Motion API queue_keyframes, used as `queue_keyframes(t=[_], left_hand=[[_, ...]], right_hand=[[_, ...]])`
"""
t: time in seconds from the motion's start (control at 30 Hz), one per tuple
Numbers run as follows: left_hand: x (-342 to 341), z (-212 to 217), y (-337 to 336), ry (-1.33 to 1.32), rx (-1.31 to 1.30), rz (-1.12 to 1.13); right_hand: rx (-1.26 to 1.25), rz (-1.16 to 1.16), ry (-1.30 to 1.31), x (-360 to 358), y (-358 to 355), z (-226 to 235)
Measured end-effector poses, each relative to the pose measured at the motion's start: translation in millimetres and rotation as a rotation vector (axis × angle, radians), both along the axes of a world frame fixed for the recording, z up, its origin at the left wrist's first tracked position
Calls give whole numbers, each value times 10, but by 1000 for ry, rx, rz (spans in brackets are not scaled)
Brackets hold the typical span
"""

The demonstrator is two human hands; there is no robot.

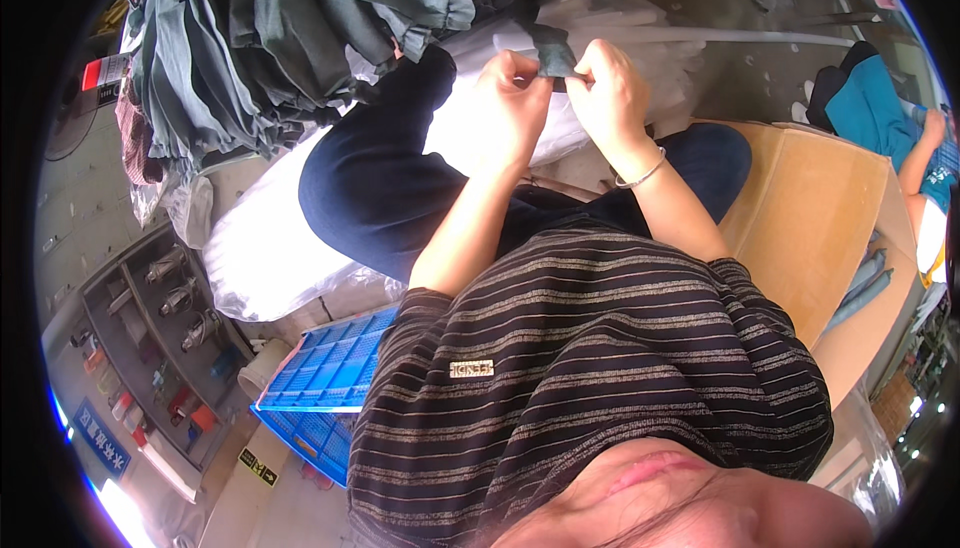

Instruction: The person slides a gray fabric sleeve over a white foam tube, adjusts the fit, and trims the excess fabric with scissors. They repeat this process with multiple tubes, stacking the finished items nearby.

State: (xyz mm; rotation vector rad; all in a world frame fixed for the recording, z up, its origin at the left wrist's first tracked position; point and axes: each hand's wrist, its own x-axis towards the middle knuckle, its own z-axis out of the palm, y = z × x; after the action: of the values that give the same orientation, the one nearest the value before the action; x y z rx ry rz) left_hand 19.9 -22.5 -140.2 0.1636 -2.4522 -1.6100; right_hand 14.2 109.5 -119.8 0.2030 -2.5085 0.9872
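Both hands are raised close together in front of my lap. Between them is a small piece of dark green cloth [553,52], its upper part standing above the fingertips. My left hand [513,106] pinches its left lower edge with thumb and fingers. On the other side, my right hand [609,98] pinches the right lower edge, with a thin bracelet [643,169] at that wrist. Ruffle-edged dark green garments [270,38] hang in a thick bunch at the upper left, apart from my hands.
Clear plastic-wrapped bundles [270,238] lie beyond and left of my legs. A blue plastic crate [325,368] stands at left, an open cardboard box [815,198] at right. Shelving [160,318] stands far left. Another person's arm [922,163] shows at the right edge.
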Motion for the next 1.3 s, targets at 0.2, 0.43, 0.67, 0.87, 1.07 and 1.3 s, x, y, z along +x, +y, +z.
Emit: queue_keyframes(t=[0.2,0.43,0.67,0.87,1.07,1.3], left_hand=[[-30,155,-26,-218,19,-51],[-112,817,-194,281,-357,-594],[-73,880,-446,-291,610,-323],[-96,706,-296,-224,512,-296],[-172,459,-348,-89,757,-56],[-38,493,-508,157,314,-79]], right_hand=[[-116,1,-223,-33,36,122],[-288,641,-591,-307,454,733],[147,679,7,-1320,-184,1541],[616,494,704,-2434,-1121,1506],[521,922,727,-2043,-948,1803],[619,1177,31,-961,-135,2079]])
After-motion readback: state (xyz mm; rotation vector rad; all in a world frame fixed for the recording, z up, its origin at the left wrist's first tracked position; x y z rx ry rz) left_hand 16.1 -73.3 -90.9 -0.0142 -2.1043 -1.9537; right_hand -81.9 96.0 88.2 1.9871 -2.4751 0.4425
